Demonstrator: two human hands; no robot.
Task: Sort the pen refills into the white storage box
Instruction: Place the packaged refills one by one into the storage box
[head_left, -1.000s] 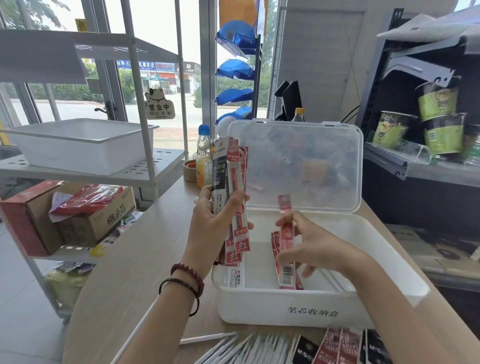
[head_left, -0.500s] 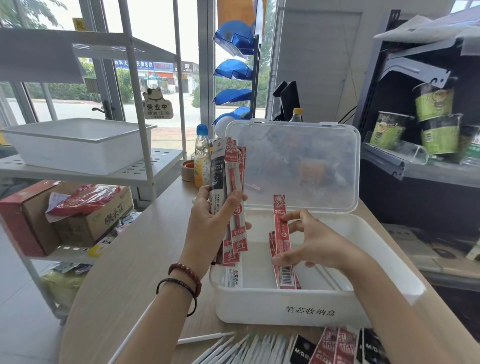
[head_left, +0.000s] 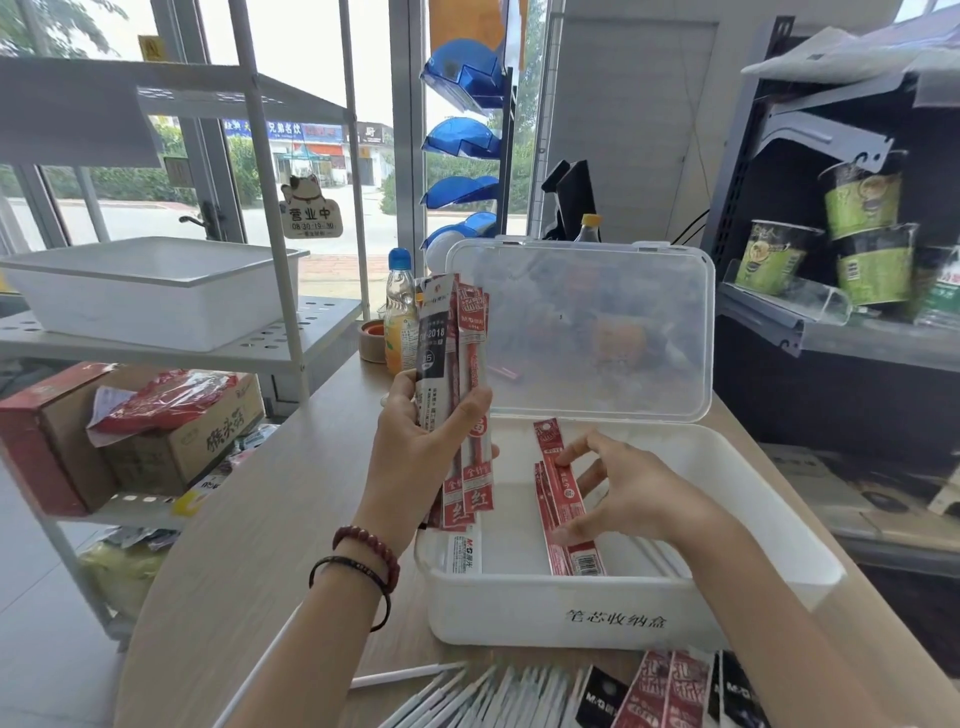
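Over the left end of the white plastic storage box (head_left: 519, 613), the left hand (head_left: 426, 457) has its grip wrapped round a fan of red and black pen-refill packets (head_left: 460, 374); the black one reads "2018", the red ones "红". The right hand (head_left: 634, 499) reaches inside, grip pinching a red refill packet (head_left: 563, 499) that leans on others mid-box. The front wall reads "笔芯收纳盒"; a white packet (head_left: 464, 552) marked "M&G" lies inside at left. Bare floor shows at the box's right. At the wooden tabletop's (head_left: 249, 519) near edge, loose white refills (head_left: 467, 696) are cut off.

A white tub (head_left: 150, 291) is being carried by a shelf (head_left: 311, 332); a drink bottle (head_left: 399, 312) is being borne by the bench (head_left: 260, 519); green cups (head_left: 862, 200) are being displayed.
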